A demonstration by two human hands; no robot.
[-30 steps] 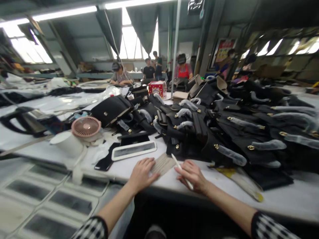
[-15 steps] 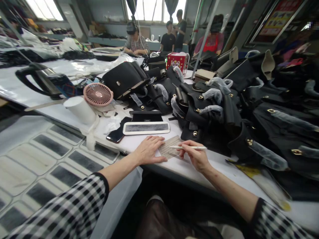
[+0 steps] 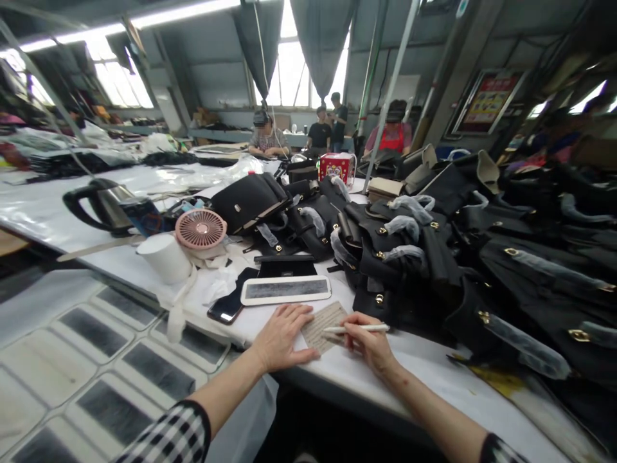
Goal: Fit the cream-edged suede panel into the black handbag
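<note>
A small brown paper with lines of marks [image 3: 322, 326] lies on the white table near its front edge. My left hand [image 3: 283, 337] rests flat with fingers spread, its fingertips and thumb at the paper's left side. In my right hand [image 3: 369, 341] is a white pen [image 3: 373, 328], pinched between thumb and fingers, its tip over the paper. Just behind the paper lies a long white-rimmed piece with a dark middle [image 3: 286, 290]. A black phone [image 3: 226, 307] is left of it, near the edge.
Black bags with plastic-wrapped handles [image 3: 405, 257] pile up at the right. A pink fan [image 3: 200, 229], white roll [image 3: 164, 257] and kettle [image 3: 103, 204] stand at the left. Framed panels [image 3: 96, 334] lie lower left. Several people are at the back.
The view has tilted up, so the table sits lower in the picture. My left hand still lies by the paper, and the pen in my right hand has shifted slightly over it.
</note>
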